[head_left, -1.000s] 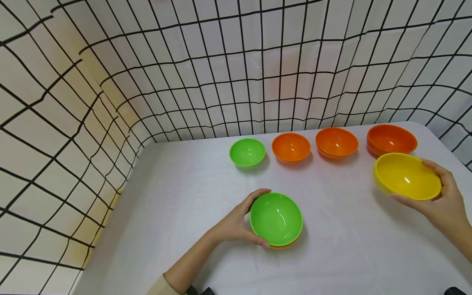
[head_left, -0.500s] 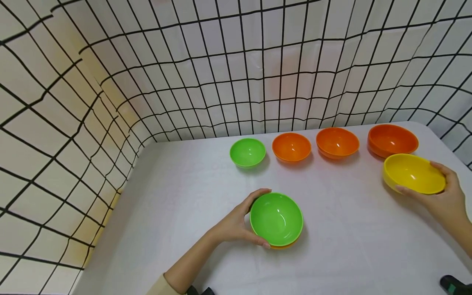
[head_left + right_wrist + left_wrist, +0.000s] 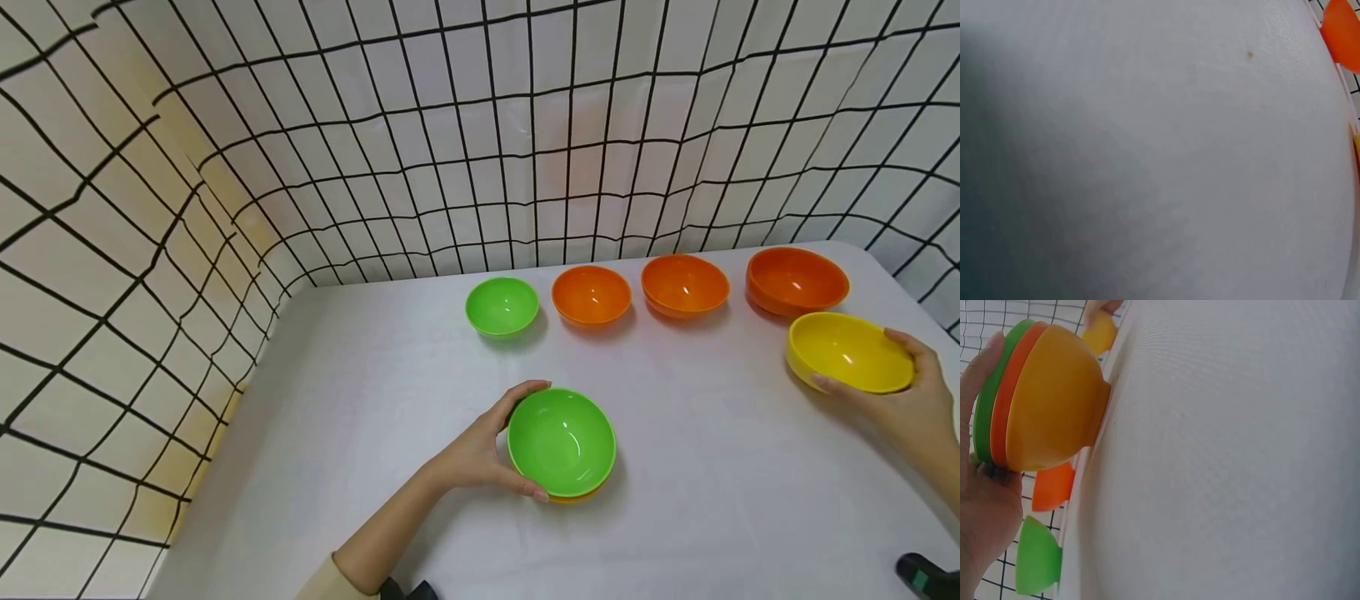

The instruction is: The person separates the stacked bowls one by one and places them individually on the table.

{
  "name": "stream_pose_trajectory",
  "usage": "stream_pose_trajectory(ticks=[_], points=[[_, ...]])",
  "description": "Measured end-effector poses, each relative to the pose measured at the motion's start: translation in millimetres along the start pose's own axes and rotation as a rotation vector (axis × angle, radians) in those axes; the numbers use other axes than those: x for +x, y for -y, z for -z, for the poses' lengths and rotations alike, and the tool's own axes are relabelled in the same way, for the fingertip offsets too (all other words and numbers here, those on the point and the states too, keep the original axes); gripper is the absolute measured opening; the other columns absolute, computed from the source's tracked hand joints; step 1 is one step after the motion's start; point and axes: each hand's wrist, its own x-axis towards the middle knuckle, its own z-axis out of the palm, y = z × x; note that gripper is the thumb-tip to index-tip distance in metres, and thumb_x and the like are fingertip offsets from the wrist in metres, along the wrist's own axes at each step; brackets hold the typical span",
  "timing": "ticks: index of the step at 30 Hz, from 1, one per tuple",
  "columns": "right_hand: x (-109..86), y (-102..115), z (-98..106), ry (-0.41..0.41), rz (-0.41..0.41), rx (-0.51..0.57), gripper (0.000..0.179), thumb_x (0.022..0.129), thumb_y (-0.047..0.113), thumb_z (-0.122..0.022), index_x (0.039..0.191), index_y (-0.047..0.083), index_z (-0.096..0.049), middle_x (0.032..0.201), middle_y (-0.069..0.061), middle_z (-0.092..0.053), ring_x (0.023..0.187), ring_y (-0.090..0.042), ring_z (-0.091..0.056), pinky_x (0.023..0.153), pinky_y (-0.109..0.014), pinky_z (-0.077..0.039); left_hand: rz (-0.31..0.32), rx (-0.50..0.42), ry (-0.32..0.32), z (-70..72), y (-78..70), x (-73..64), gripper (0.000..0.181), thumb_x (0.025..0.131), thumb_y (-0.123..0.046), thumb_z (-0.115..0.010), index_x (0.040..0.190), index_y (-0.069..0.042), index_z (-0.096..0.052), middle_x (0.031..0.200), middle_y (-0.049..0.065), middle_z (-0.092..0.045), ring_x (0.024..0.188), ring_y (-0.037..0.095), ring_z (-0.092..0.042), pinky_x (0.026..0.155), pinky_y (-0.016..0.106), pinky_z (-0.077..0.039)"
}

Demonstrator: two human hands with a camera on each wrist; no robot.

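My left hand [image 3: 487,446] grips the left side of a nested stack at the front middle, thumb near and fingers far. A green bowl [image 3: 562,442] is on top; the left wrist view shows an orange bowl [image 3: 1013,394] inside the stack and a yellow bowl [image 3: 1060,394] at the bottom, its foot at the table surface. At the right, my right hand [image 3: 911,392] holds another yellow bowl [image 3: 847,354] by its right side, thumb at the near rim. This bowl stands low over the table, just in front of a red-orange bowl [image 3: 797,282].
Along the back edge of the white table [image 3: 360,375] stand a small green bowl [image 3: 502,307], an orange bowl [image 3: 591,296] and a larger orange bowl [image 3: 684,286]. A black grid [image 3: 480,133] over white sheeting rises behind. A black object [image 3: 926,575] lies at the front right.
My right hand has moved the yellow bowl rightward and lower, closer to the table in front of the red-orange bowl. The left hand and its stack stay in place.
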Motion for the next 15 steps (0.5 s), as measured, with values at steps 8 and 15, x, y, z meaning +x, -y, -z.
stream_pose_trajectory(ticks=[8, 15], points=[[5.2, -3.5, 1.9, 0.067, 0.022, -0.016, 0.098, 0.086, 0.038, -0.061, 0.146, 0.019, 0.015, 0.153, -0.019, 0.006, 0.136, -0.045, -0.004, 0.107, -0.062, -0.007, -0.01, -0.015, -0.009, 0.9, 5.4, -0.8, 0.113, 0.055, -0.013, -0.09, 0.144, -0.028, -0.02, 0.142, -0.011, -0.034, 0.13, 0.009, -0.035, 0.11, 0.034, -0.029], [5.6, -5.4, 4.8, 0.099, 0.03, -0.044, 0.101, 0.086, 0.038, -0.06, 0.145, 0.013, 0.018, 0.151, -0.022, 0.01, 0.135, -0.048, -0.001, 0.105, -0.064, -0.005, 0.005, -0.008, -0.001, 0.4, -3.6, -1.9, 0.113, 0.056, -0.01, -0.089, 0.144, -0.025, -0.02, 0.142, -0.007, -0.035, 0.129, 0.009, -0.036, 0.11, 0.034, -0.029]])
